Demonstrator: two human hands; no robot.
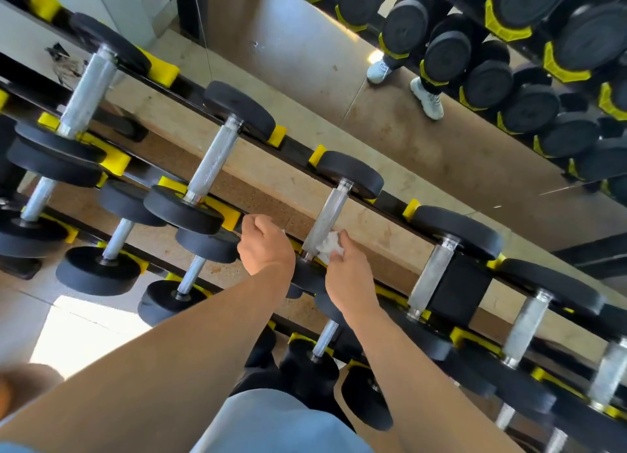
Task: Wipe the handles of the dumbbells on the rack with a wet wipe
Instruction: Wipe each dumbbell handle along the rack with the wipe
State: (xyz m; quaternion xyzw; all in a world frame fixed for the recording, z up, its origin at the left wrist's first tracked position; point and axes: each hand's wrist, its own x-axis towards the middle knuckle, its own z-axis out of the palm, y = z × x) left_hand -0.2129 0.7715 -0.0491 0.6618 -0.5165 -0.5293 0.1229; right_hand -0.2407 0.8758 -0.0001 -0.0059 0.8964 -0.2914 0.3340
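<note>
1. Pinching soft, limp wet wipe [328,245] in right hand [346,272], against knurled steel handle [325,220] just ahead.
2. Curled empty, left hand [264,245] alongside.
3. Rigid, heavy; best wrapped mid-handle.

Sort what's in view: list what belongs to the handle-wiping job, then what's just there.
Job:
- wet wipe, held in right hand
- knurled handle being wiped
- dumbbell rack
- left hand, curled beside it

Just there:
- mirror
- floor
</note>
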